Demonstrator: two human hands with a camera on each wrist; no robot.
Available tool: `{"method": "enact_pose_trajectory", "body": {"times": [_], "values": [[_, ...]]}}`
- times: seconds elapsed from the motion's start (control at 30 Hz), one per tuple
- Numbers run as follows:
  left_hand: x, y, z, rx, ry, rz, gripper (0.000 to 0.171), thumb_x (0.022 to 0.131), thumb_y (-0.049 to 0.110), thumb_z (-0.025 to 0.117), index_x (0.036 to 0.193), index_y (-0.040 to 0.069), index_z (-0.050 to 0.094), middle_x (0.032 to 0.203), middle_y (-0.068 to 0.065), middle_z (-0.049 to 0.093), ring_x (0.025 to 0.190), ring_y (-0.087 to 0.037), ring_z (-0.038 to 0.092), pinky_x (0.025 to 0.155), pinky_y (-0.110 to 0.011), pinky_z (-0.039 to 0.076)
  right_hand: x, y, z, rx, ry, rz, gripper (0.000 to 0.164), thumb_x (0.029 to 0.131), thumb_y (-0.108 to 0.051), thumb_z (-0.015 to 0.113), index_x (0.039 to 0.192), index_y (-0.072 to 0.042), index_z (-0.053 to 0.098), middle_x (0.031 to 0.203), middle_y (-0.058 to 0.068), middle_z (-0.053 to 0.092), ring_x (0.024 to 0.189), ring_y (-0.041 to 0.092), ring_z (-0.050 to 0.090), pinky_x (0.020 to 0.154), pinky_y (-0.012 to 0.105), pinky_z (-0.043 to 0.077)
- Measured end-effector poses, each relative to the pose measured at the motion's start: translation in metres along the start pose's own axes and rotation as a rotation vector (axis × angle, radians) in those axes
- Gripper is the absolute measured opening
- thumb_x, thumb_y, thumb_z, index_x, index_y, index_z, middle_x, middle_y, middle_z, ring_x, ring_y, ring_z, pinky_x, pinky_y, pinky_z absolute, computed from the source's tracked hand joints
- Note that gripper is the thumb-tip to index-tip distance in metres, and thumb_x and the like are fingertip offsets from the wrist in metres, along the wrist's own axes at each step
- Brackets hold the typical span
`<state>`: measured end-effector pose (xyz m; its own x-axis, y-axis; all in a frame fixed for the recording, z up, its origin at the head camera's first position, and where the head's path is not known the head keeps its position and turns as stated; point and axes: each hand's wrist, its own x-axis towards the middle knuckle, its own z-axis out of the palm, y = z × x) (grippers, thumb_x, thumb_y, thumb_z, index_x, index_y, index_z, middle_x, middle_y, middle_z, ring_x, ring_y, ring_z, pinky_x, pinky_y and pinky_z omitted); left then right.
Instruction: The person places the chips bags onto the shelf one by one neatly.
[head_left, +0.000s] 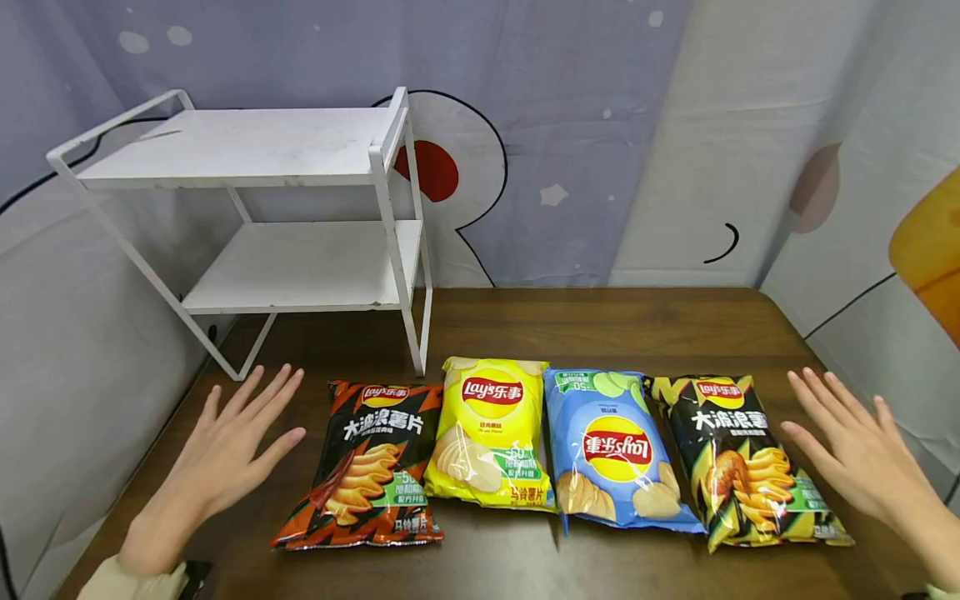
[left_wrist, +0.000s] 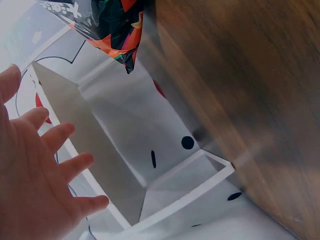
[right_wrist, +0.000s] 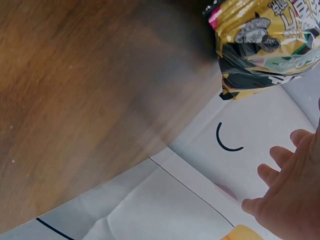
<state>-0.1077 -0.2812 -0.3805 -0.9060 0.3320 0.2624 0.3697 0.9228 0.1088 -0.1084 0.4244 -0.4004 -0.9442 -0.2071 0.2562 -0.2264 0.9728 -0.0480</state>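
Four chip bags would be several: a black and red chip bag (head_left: pixel 375 467), a yellow chip bag (head_left: pixel 491 433), a blue chip bag (head_left: pixel 618 450) and a black and yellow chip bag (head_left: pixel 746 462) lie in a row on the wooden table (head_left: pixel 495 558). Print on the blue one is upside down. My left hand (head_left: pixel 232 446), fingers spread, is left of the black and red bag and apart from it. On the far right my right hand (head_left: pixel 862 446) is spread beside the black and yellow bag, holding nothing. Both palms show in the wrist views.
A white two-tier rack (head_left: pixel 292 267) stands at the table's back left, with bare shelves. Behind the table hangs a patterned cloth (head_left: pixel 555 150), which also covers the sides. A black cable (head_left: pixel 30 192) runs behind the rack at the left.
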Motion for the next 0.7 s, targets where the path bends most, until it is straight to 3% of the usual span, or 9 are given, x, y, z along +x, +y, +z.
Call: {"method": "enact_pose_trajectory", "body": {"times": [0.1, 0.23, 0.37, 0.43, 0.6, 0.7], "values": [[0.001, -0.001, -0.001, -0.002, 0.004, -0.003, 0.069, 0.098, 0.044, 0.048, 0.155, 0.029, 0.011, 0.16, -0.005, 0.021, 0.151, -0.025, 0.004, 0.115, -0.063, -0.006, -0.001, -0.001, 0.0, 0.0, 0.005, 0.0, 0.067, 0.101, -0.037, 0.043, 0.155, -0.023, 0.005, 0.162, -0.003, -0.004, 0.147, 0.009, -0.016, 0.112, 0.057, -0.021], [0.003, -0.002, -0.005, -0.03, 0.045, -0.027, 0.069, 0.098, 0.043, 0.05, 0.154, 0.029, 0.014, 0.159, -0.006, 0.023, 0.149, -0.032, 0.013, 0.115, -0.064, -0.002, -0.001, -0.003, -0.002, 0.0, 0.022, -0.003, 0.066, 0.101, -0.036, 0.043, 0.155, -0.023, 0.006, 0.162, -0.004, -0.003, 0.148, 0.009, -0.015, 0.113, 0.056, -0.02], [0.007, -0.001, -0.012, -0.082, 0.148, -0.066, 0.063, 0.098, 0.039, 0.053, 0.153, 0.026, 0.024, 0.154, -0.011, 0.035, 0.14, -0.041, 0.031, 0.114, -0.065, 0.007, 0.002, -0.006, -0.004, 0.005, 0.054, -0.003, 0.064, 0.101, -0.036, 0.044, 0.155, -0.023, 0.012, 0.162, -0.001, 0.003, 0.15, 0.013, -0.009, 0.115, 0.057, -0.016], [0.009, -0.001, -0.017, -0.109, 0.22, -0.074, 0.059, 0.097, 0.034, 0.056, 0.15, 0.023, 0.032, 0.149, -0.013, 0.042, 0.135, -0.044, 0.038, 0.112, -0.064, 0.017, 0.003, -0.008, -0.005, 0.008, 0.076, -0.002, 0.061, 0.1, -0.035, 0.046, 0.154, -0.021, 0.019, 0.162, 0.004, 0.011, 0.151, 0.019, -0.003, 0.116, 0.058, -0.012], [0.017, 0.0, -0.027, -0.155, 0.405, -0.07, 0.05, 0.089, 0.017, 0.068, 0.137, 0.013, 0.053, 0.132, -0.019, 0.058, 0.111, -0.041, 0.057, 0.088, -0.058, 0.043, 0.006, -0.012, -0.008, 0.008, 0.105, 0.013, 0.048, 0.1, -0.034, 0.047, 0.142, -0.011, 0.043, 0.155, 0.015, 0.03, 0.149, 0.031, 0.011, 0.116, 0.061, 0.001], [0.022, -0.003, -0.032, -0.138, 0.497, -0.069, 0.044, 0.085, 0.01, 0.071, 0.128, 0.009, 0.061, 0.107, -0.018, 0.069, 0.077, -0.026, 0.059, 0.068, -0.04, 0.046, 0.011, -0.014, -0.012, 0.016, 0.108, 0.024, 0.042, 0.1, -0.034, 0.047, 0.132, -0.007, 0.051, 0.149, 0.02, 0.037, 0.143, 0.04, 0.022, 0.109, 0.066, 0.012]]}}
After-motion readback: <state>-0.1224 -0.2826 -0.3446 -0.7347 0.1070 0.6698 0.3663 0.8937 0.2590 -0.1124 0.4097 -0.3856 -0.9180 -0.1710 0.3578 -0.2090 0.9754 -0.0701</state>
